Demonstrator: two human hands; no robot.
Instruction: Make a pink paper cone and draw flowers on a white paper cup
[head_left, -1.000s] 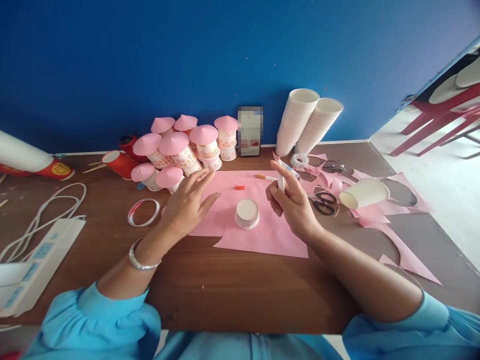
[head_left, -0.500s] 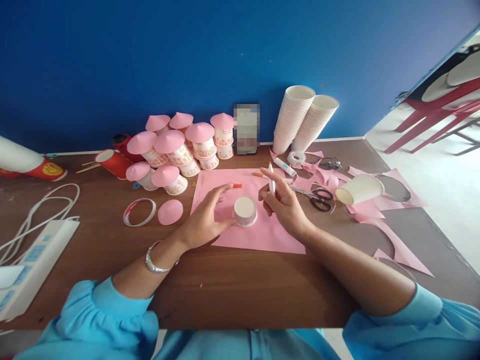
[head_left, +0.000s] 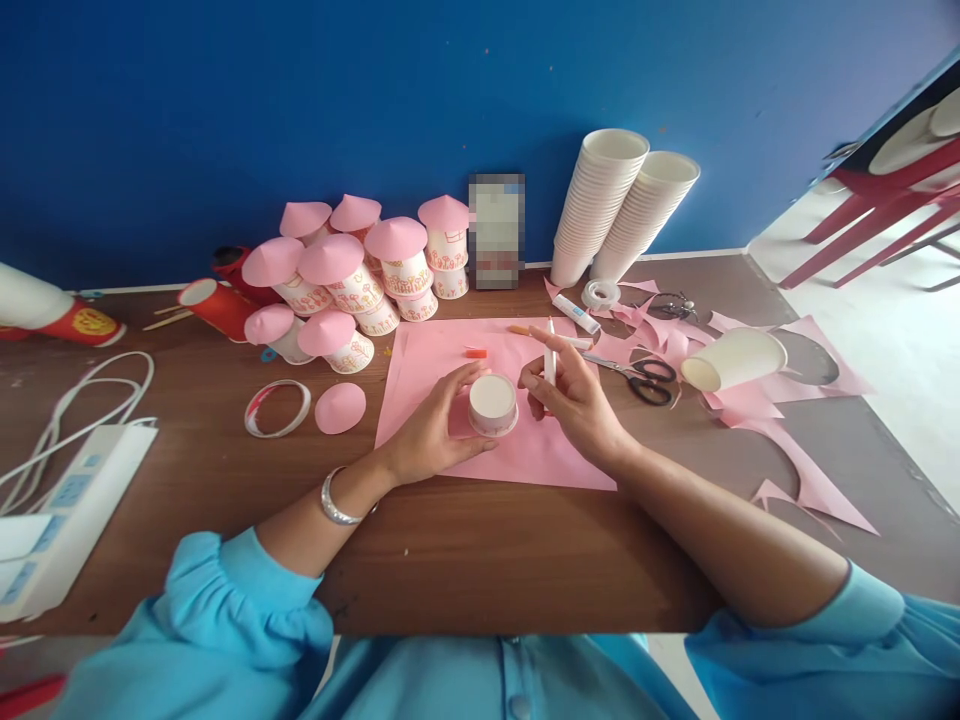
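My left hand [head_left: 431, 425] is curved around a small white paper cup piece [head_left: 493, 396], fingers at its back and thumb at its front. The piece stands on pink paper [head_left: 420, 350], and drawn marks show along its lower rim. In my right hand [head_left: 570, 395] a white marker [head_left: 550, 360] is gripped, its orange tip pointing up, just right of the cup piece. An orange marker cap [head_left: 475, 353] lies on the paper behind my left fingers.
Pink-roofed cup houses [head_left: 352, 270] cluster at the back left, beside a pixelated upright object [head_left: 496, 230]. Stacked cups [head_left: 600, 200] lean against the wall. Scissors [head_left: 649, 382], a glue stick [head_left: 576, 313], paper scraps and a tipped cup [head_left: 735, 358] lie rightward; a power strip [head_left: 82, 510] is left.
My left hand has moved right and closed around the cup piece, its fingers leaving the area by the orange cap. My right hand still grips the marker. The view has shifted slightly.
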